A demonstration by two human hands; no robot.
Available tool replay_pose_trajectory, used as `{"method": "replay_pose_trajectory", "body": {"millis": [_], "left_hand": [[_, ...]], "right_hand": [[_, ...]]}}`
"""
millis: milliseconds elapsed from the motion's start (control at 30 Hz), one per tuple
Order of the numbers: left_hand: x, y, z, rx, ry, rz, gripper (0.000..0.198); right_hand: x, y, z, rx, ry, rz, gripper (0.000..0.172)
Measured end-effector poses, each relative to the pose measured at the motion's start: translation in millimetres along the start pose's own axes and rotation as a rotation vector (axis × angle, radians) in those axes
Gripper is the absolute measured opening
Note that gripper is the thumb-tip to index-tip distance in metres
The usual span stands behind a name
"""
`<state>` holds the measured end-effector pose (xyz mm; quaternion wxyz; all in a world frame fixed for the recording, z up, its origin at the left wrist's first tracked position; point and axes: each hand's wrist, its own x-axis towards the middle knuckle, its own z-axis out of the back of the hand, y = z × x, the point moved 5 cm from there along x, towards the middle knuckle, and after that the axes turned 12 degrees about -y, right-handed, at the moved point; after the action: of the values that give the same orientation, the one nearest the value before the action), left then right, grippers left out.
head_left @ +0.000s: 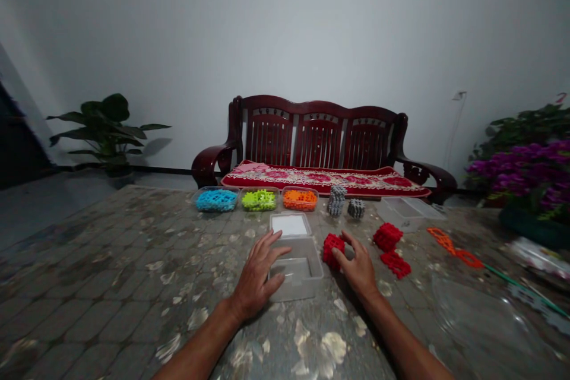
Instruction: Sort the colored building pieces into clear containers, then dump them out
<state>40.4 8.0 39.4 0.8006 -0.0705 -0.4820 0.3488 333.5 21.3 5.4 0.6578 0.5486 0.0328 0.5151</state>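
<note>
My left hand [257,276] lies flat with fingers spread on the near left edge of an empty clear plastic box [297,267]. My right hand [356,266] curls its thumb and fingers round a red block of interlocked plastic pieces [332,249] resting on the table just right of that box. Two more red blocks [387,236] [396,263] sit further right, apart from the hand.
A patterned stone-look table [133,285] carries boxes of blue [217,199], green [259,198] and orange pieces [300,199], grey blocks [336,200], a clear lid [290,225], another clear box [403,211], orange pieces [454,248]. A wooden bench [320,148] stands behind.
</note>
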Motion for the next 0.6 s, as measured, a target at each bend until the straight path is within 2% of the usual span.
{"method": "replay_pose_trajectory", "body": {"millis": [267, 400, 500, 600], "left_hand": [[-2, 5, -8.7, -0.086, -0.021, 0.024, 0.066], [-2, 6, -9.6, -0.116, -0.044, 0.022, 0.067], [-3, 7, -10.1, -0.143, -0.057, 0.026, 0.069], [-5, 9, -12.0, -0.152, -0.057, 0.033, 0.07]], "right_hand": [[1, 7, 8, -0.055, -0.058, 0.094, 0.066], [2, 11, 16, 0.001, -0.096, 0.074, 0.067], [1, 27, 23, 0.091, -0.102, 0.063, 0.064], [-6, 56, 20, 0.179, -0.008, 0.086, 0.061]]}}
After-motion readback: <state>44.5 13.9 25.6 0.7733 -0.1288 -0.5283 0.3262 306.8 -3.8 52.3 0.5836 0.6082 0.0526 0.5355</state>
